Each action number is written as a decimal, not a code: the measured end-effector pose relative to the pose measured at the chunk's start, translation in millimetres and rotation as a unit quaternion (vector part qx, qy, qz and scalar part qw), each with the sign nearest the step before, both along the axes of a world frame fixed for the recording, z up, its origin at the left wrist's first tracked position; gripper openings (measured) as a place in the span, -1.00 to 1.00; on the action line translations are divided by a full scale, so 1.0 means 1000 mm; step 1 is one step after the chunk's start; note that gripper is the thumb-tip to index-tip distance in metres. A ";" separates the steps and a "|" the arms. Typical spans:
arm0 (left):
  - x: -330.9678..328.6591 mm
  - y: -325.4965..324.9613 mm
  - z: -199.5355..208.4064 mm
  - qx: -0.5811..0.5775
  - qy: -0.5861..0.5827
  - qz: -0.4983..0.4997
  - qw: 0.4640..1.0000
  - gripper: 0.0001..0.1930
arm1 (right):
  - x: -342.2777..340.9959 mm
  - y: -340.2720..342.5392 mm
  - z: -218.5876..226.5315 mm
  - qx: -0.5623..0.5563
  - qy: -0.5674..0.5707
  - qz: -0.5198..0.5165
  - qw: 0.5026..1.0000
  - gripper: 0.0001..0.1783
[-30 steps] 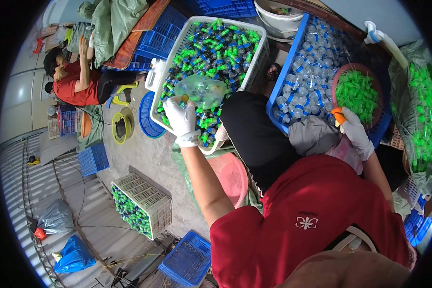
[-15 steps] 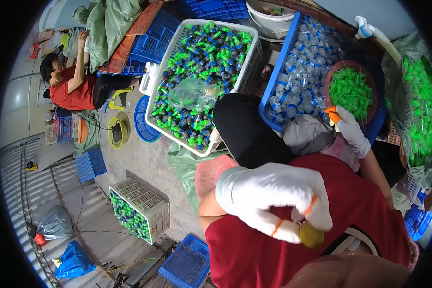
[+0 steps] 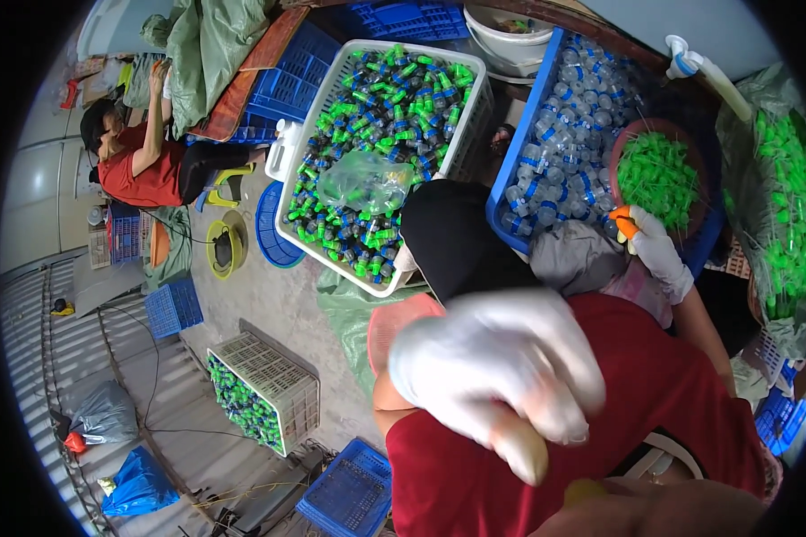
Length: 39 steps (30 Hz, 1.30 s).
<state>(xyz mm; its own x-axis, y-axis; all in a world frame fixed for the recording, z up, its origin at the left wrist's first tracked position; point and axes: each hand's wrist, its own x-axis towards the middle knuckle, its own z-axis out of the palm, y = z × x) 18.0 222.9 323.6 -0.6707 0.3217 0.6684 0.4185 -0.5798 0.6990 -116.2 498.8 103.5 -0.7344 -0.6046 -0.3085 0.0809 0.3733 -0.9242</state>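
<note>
My left hand (image 3: 501, 376), in a white glove, hangs over my dark red top (image 3: 645, 349), smeared by motion. Its fingers point down, one tip pale yellow; I cannot tell whether they grip anything. Just below them, at the lower edge, a round yellow-green thing (image 3: 585, 490) shows in part, apart from the fingertips. My right hand (image 3: 655, 246), also gloved, has orange fingertips curled together at the near rim of a blue crate (image 3: 508, 170). What they hold, if anything, is too small to make out. Small clear bottles (image 3: 569, 116) with blue bands fill the crate.
A red-brown bowl (image 3: 614, 161) of green thin-stemmed pieces (image 3: 658, 174) sits in the blue crate. Left of it stands a white crate (image 3: 331, 89) of green-capped bottles (image 3: 394, 116). A person in red (image 3: 143, 166) works at the far left. A bag of green pieces (image 3: 784, 215) hangs right.
My left hand has swung down and slightly left, and the round yellow-green thing it held is now apart from its fingers, lower down. My right hand has barely moved.
</note>
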 end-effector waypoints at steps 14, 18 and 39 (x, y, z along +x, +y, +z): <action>0.032 -0.229 -0.281 -0.568 -0.384 0.624 0.375 -0.45 | -0.001 0.002 0.007 0.055 -0.063 -0.016 0.996 -0.69; 0.018 -0.247 -0.237 -0.327 -0.385 0.722 0.474 -0.82 | -0.003 0.010 0.000 0.047 -0.070 -0.024 0.996 -0.70; -0.007 -0.424 -0.062 -0.184 -0.401 0.767 0.466 -0.85 | 0.016 -0.014 0.001 0.102 -0.129 -0.061 0.984 -0.78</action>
